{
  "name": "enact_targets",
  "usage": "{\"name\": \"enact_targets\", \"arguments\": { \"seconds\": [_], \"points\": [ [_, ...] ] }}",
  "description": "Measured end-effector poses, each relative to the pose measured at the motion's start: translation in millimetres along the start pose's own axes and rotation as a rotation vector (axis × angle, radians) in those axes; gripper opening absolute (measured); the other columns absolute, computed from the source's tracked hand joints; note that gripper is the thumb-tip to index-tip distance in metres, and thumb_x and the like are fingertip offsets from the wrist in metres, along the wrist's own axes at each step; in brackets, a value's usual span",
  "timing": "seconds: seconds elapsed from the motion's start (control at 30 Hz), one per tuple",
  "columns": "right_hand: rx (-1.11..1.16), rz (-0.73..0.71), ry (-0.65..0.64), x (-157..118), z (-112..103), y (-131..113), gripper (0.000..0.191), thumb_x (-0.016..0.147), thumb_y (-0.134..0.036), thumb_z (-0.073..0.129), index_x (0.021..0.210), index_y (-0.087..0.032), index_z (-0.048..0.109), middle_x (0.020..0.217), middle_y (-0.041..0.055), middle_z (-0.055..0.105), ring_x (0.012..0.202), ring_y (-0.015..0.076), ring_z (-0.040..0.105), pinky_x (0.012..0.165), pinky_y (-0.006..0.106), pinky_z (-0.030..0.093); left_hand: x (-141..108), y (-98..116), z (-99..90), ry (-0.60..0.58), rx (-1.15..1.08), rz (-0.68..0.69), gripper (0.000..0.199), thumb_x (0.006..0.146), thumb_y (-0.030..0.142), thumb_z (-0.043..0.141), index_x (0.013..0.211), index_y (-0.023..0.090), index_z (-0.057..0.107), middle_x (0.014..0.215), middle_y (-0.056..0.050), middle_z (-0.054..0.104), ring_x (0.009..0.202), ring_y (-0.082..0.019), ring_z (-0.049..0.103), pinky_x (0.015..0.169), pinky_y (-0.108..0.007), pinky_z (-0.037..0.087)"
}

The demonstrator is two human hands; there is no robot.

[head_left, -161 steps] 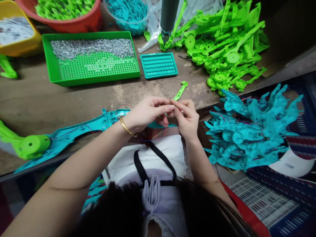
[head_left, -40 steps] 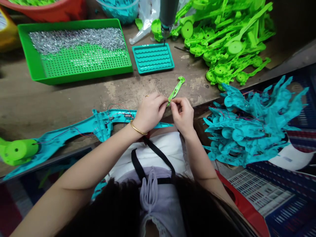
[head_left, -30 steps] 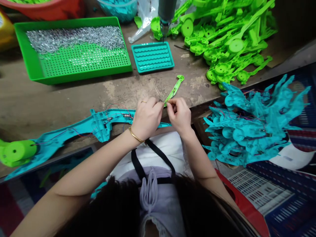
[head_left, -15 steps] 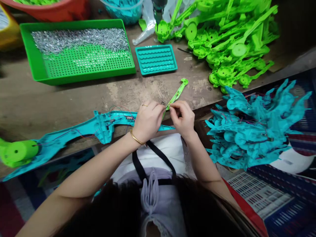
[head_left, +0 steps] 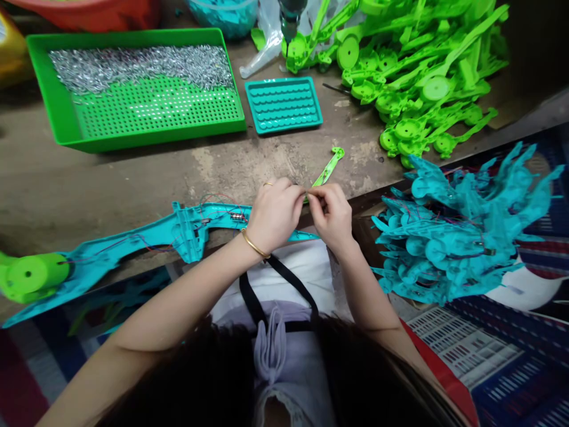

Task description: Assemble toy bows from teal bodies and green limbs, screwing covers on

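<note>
The left hand and right hand almost meet, each grip pinched closed; anything between the fingertips is too small to tell. The green strip extends just beyond both grips, its near end by the fingertips. The wired teal part stretches left of the left grip along the worktop.

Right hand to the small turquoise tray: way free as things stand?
Likely yes: mostly bare tabletop lies between the right hand and the small turquoise tray. That hand, though, is busy with the left hand at the near end of the slim green part.
</note>
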State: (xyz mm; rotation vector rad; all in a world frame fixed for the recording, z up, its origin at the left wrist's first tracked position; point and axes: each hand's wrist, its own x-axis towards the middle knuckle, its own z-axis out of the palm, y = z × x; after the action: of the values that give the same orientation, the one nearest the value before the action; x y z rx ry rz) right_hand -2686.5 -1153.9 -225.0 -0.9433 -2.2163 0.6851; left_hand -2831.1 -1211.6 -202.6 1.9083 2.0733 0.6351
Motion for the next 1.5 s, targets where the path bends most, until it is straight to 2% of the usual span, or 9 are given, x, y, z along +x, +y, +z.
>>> {"name": "enact_targets", "arguments": {
  "seconds": [0.1,0.27,0.57,0.77,0.93,1.13,1.27,1.37,1.5],
  "points": [
    [-0.002,-0.019,-0.024,-2.7,-4.0,0.2,0.015,0.095,-0.024,0.051,0.096,-0.02,0.066,0.092,0.0065,0.066,0.088,0.0167,0.062,0.08,0.03,0.052,-1.4,-1.8,3.1,0.05,-0.026,0.023,0.024,0.095,0.024,0.049,0.096,0.017,0.072,0.085,-0.008,0.065,0.086,-0.025,0.058,0.077,-0.037,0.045],
    [-0.073,0.028,0.064,-1.1,-7.9,6.7,0.018,0.094,-0.024,0.054,0.101,-0.019,0.07,0.091,0.0072,0.065,0.086,0.0173,0.063,0.079,0.03,0.051,-5.2,-5.8,7.3,0.101,-0.035,0.087,0.023,0.095,0.025,0.049,0.094,0.016,0.07,0.082,-0.008,0.063,0.082,-0.023,0.055,0.076,-0.036,0.044],
    [-0.116,0.075,-0.059,6.5,-11.4,8.9,0.016,0.094,-0.025,0.053,0.097,-0.022,0.068,0.096,0.0053,0.066,0.086,0.0165,0.063,0.077,0.028,0.05,-4.1,-6.5,4.7,0.033,-0.111,0.149,0.019,0.094,0.023,0.051,0.092,0.016,0.068,0.084,-0.007,0.062,0.083,-0.022,0.054,0.077,-0.035,0.044],
    [-0.125,0.064,-0.101,7.5,-15.5,7.6,0.017,0.095,-0.025,0.052,0.095,-0.022,0.069,0.095,0.0062,0.067,0.092,0.019,0.064,0.082,0.03,0.051,-3.3,-4.9,5.3,0.04,-0.093,0.079,0.017,0.093,0.023,0.052,0.089,0.015,0.067,0.082,-0.007,0.062,0.082,-0.022,0.055,0.076,-0.034,0.045],
    [-0.009,0.025,-0.105,-3.6,-12.8,5.2,0.019,0.094,-0.025,0.052,0.104,-0.021,0.067,0.1,0.0072,0.066,0.092,0.0168,0.064,0.079,0.028,0.053,-1.7,-4.4,5.3,0.015,-0.086,0.032,0.016,0.093,0.022,0.05,0.086,0.017,0.063,0.083,-0.007,0.062,0.085,-0.022,0.056,0.079,-0.035,0.044],
    [0.059,-0.018,-0.058,-13.3,-5.1,8.2,0.019,0.093,-0.027,0.054,0.106,-0.021,0.067,0.101,0.0079,0.067,0.09,0.0167,0.065,0.08,0.031,0.055,-1.3,-5.3,5.6,0.017,-0.085,0.024,0.015,0.092,0.022,0.05,0.086,0.017,0.063,0.084,-0.007,0.064,0.085,-0.022,0.057,0.079,-0.034,0.044],
    [0.071,-0.018,-0.054,-11.0,-3.5,6.9,0.017,0.093,-0.028,0.054,0.1,-0.022,0.068,0.096,0.0071,0.068,0.088,0.017,0.065,0.078,0.032,0.055,-1.3,-5.1,4.2,0.007,-0.091,0.02,0.015,0.092,0.023,0.049,0.085,0.018,0.062,0.084,-0.007,0.064,0.085,-0.022,0.057,0.079,-0.034,0.044],
    [0.068,-0.042,-0.018,-10.3,-1.6,6.2,0.017,0.095,-0.027,0.052,0.095,-0.022,0.067,0.091,0.0064,0.068,0.087,0.0165,0.065,0.078,0.031,0.054,-1.5,-4.8,3.1,-0.007,-0.093,0.019,0.016,0.093,0.023,0.048,0.086,0.017,0.061,0.085,-0.007,0.063,0.084,-0.022,0.056,0.078,-0.034,0.044],
    [0.077,-0.1,0.005,-11.9,1.8,7.3,0.014,0.094,-0.024,0.054,0.098,-0.019,0.066,0.092,0.0075,0.068,0.085,0.0158,0.065,0.075,0.028,0.054,-0.8,-5.3,3.4,-0.022,-0.088,0.011,0.016,0.093,0.024,0.048,0.086,0.017,0.061,0.085,-0.008,0.063,0.085,-0.022,0.056,0.078,-0.034,0.044]
  ]
}}
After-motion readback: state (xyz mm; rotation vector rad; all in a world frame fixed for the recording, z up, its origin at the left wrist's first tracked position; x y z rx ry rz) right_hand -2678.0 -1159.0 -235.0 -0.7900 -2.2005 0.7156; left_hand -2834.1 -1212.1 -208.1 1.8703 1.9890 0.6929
